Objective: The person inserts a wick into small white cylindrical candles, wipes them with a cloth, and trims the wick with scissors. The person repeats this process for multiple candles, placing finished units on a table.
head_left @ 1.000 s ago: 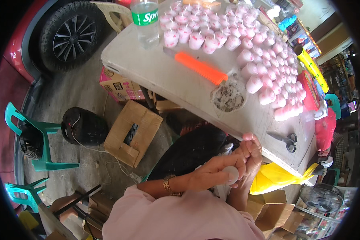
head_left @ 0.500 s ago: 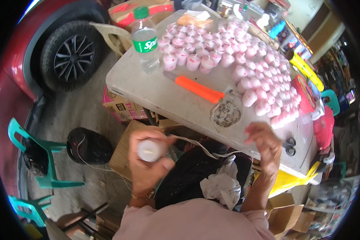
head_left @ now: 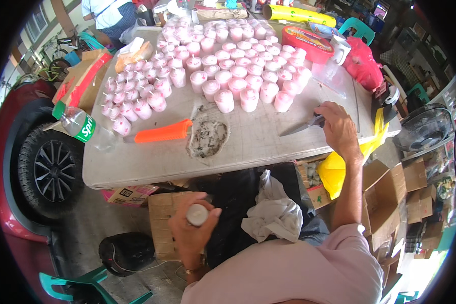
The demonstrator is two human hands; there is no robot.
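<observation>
- The left hand (head_left: 190, 237) pinches a white candle (head_left: 197, 215) in its grip, off the counter's (head_left: 268, 147) near edge; a slackening thumb could drop it.
- The right hand (head_left: 338, 126) curls over scissors (head_left: 299, 127), right side; whether its grip is closed, I cannot tell.
- Swinging them far-left might topple pink cups (head_left: 249, 100).
</observation>
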